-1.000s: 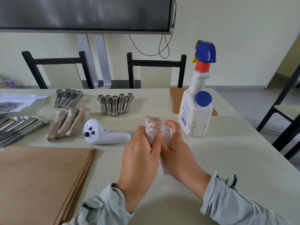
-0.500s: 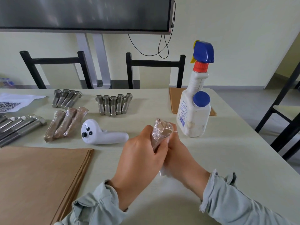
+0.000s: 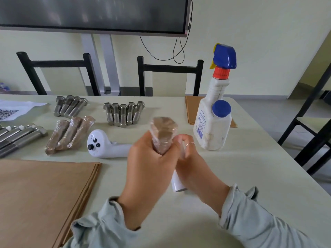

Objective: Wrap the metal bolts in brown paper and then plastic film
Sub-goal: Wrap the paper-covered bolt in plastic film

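Bolts of bare grey metal (image 3: 124,114) lie in rows near the table's (image 3: 232,176) far edge; three brown film-wrapped bundles (image 3: 69,135) look finished. Left hand (image 3: 148,169) grips another wrapped bolt (image 3: 162,135) upright; right hand (image 3: 189,158) closes on a white roll (image 3: 176,183). Many remain, I judge.

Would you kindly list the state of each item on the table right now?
Held bolt: wrapped in paper and film, upright, gripped by left hand.
Film roll: in right hand.
Three wrapped bolts: lying together.
Five bolts: bare, in a row.
Four bolts: bare.
Long bolts: bare.
Paper stack: flat.
Spray bottle: upright, capped.
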### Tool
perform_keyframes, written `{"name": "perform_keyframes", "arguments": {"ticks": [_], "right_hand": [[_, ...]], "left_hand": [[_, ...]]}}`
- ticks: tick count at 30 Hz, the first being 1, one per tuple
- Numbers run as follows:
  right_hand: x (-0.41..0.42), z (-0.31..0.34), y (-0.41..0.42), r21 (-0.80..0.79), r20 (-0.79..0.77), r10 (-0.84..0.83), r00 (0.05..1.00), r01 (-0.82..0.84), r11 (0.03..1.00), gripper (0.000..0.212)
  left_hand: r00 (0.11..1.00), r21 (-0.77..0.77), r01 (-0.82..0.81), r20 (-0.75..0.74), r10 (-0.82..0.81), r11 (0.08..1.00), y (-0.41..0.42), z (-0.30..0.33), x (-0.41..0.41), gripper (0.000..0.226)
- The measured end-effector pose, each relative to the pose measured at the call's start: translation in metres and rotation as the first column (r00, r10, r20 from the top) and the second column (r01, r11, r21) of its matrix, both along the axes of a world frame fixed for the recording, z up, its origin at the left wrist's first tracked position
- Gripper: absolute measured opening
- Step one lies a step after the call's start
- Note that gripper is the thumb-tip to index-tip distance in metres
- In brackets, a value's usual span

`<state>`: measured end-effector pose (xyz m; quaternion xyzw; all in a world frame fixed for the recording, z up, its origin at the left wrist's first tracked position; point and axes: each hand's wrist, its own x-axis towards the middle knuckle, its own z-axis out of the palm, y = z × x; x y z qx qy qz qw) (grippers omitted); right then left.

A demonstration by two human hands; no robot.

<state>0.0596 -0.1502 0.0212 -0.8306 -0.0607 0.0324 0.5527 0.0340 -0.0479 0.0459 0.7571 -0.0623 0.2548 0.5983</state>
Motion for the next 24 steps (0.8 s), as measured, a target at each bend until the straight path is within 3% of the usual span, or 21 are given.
{"name": "perform_keyframes", "arguments": {"ticks": [3, 5, 8, 13, 15, 17, 20, 21, 24], "right_hand": [[0.005, -0.003, 0.001, -0.032, 0.022, -0.013, 1.000, 0.014, 0.999, 0.033], [0.004, -0.003, 0.001, -0.019, -0.008, -0.051, 0.999, 0.050, 0.999, 0.024], [0.005, -0.004, 0.000, -0.003, -0.034, -0.045, 0.998, 0.045, 0.999, 0.025], [0.006, -0.007, -0.007, 0.040, -0.050, -0.072, 0.996, 0.074, 0.996, 0.026], [0.005, -0.009, -0.005, 0.071, -0.011, -0.069, 0.998, 0.069, 0.995, 0.019], [0.005, -0.012, -0.003, 0.097, 0.013, -0.063, 0.998, 0.062, 0.993, 0.016], [0.004, -0.008, -0.005, 0.238, -0.026, -0.075, 0.997, 0.079, 0.968, 0.020], [0.004, -0.004, -0.008, 0.342, -0.039, -0.046, 0.998, 0.057, 0.938, 0.022], [0.004, 0.010, -0.021, 0.601, 0.023, 0.124, 0.992, -0.113, 0.791, 0.038]], "left_hand": [[0.999, -0.161, -0.024, 0.016, 0.027, 0.987, 0.011, 0.006, 0.004, 0.041], [0.997, -0.187, -0.005, 0.070, 0.019, 0.982, 0.014, 0.012, 0.003, 0.039], [0.993, -0.308, 0.075, 0.108, -0.043, 0.949, 0.019, 0.022, 0.002, 0.010], [0.991, -0.449, 0.077, 0.136, -0.017, 0.890, 0.049, 0.039, 0.009, 0.016], [0.990, -0.540, 0.137, 0.058, -0.126, 0.830, 0.064, 0.040, 0.019, 0.027], [0.957, -0.572, 0.109, -0.160, -0.241, 0.813, 0.066, 0.035, 0.026, 0.034], [0.799, -0.546, 0.119, -0.443, -0.406, 0.829, 0.056, 0.020, 0.028, 0.018], [0.708, -0.571, 0.164, -0.499, -0.499, 0.804, 0.056, 0.016, 0.028, 0.014], [0.327, -0.614, 0.365, -0.620, -0.714, 0.700, 0.064, 0.015, 0.029, 0.014]]}}
